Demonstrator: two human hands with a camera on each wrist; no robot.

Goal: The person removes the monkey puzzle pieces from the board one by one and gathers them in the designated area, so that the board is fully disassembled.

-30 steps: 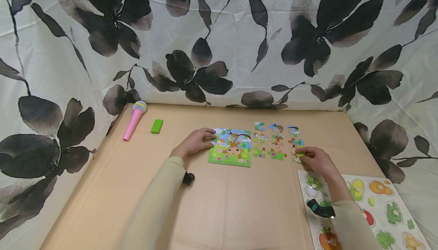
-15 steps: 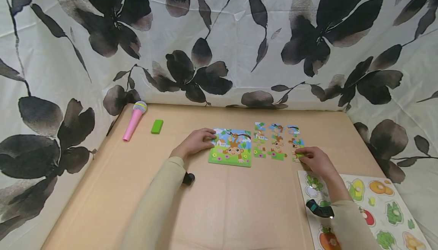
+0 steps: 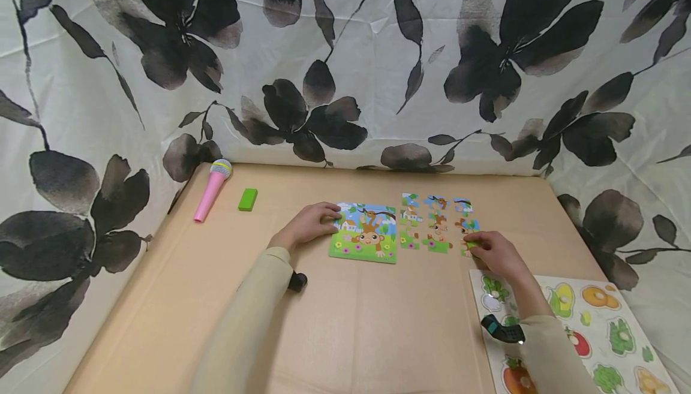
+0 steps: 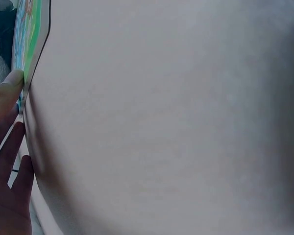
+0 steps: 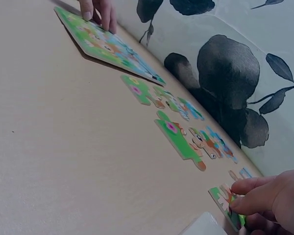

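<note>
A flat puzzle board point(image 3: 363, 249) with a monkey picture and a green lower edge lies on the table. My left hand point(image 3: 305, 226) holds it at its left edge; the left wrist view has the thumb point(image 4: 13, 78) on top at the border and other fingers beside and below. To the right, loose jigsaw pieces point(image 3: 437, 245) are spread in three columns. My right hand point(image 3: 502, 256) pinches the green puzzle piece point(image 5: 219, 197) at the bottom of the rightmost column, thumb and forefinger on it. The hand covers part of that piece.
A white sheet with vegetable pictures point(image 3: 591, 322) lies at the front right, under the right forearm. A pink toy microphone point(image 3: 209, 196) and a green block point(image 3: 248, 199) lie at the back left. A floral cloth point(image 3: 378, 82) hangs behind the table.
The right hand has shifted very slightly left at the lower right piece. The left hand and the board stay where they were.
</note>
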